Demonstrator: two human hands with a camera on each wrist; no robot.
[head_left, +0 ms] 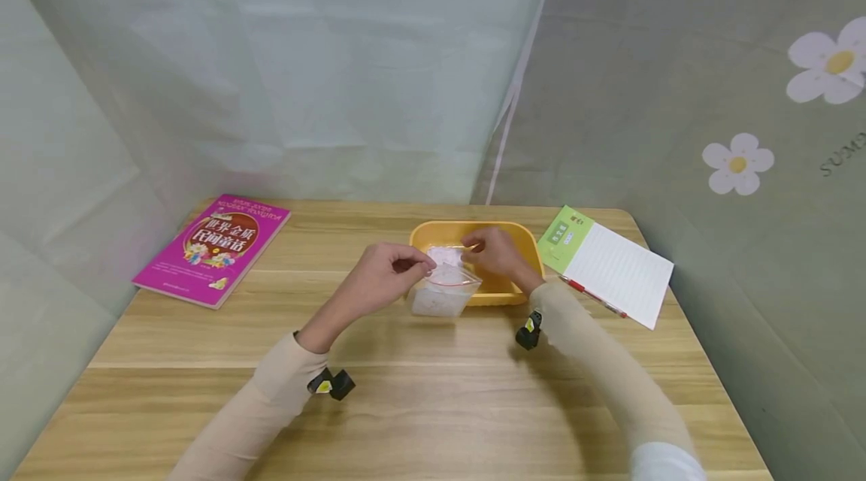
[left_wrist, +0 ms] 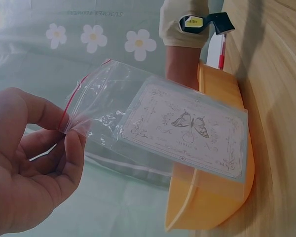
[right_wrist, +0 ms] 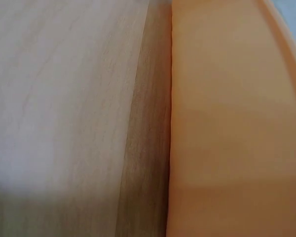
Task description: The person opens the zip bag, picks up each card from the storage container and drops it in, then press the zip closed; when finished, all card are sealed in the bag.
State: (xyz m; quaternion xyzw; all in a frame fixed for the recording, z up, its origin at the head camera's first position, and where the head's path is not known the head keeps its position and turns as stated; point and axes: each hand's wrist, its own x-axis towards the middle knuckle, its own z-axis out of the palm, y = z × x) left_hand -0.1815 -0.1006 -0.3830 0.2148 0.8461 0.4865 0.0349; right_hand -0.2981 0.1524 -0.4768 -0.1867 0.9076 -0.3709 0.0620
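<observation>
My left hand (head_left: pixel 389 276) pinches the top edge of a clear zip-lock bag (left_wrist: pixel 108 103) with a red seal line, between thumb and index finger. Inside the bag lies a pale card (left_wrist: pixel 187 131) printed with a butterfly and a decorative border. The bag hangs in front of a yellow plastic basin (head_left: pixel 534 248). Over the inside of the basin is my right hand (head_left: pixel 497 249), fingers bent, right beside a whitish sheet or card (head_left: pixel 445 254) in the basin. I cannot tell whether its fingers hold it. The right wrist view shows only the basin's wall (right_wrist: pixel 237 123) and the wooden table.
A magenta book (head_left: pixel 216 249) lies at the table's left. To the right of the basin is a lined notebook (head_left: pixel 619 270) with a green top section, and a red-capped pen (head_left: pixel 591 295) lies along its near edge. Pale fabric (head_left: pixel 338 90) hangs around the table (head_left: pixel 419 406).
</observation>
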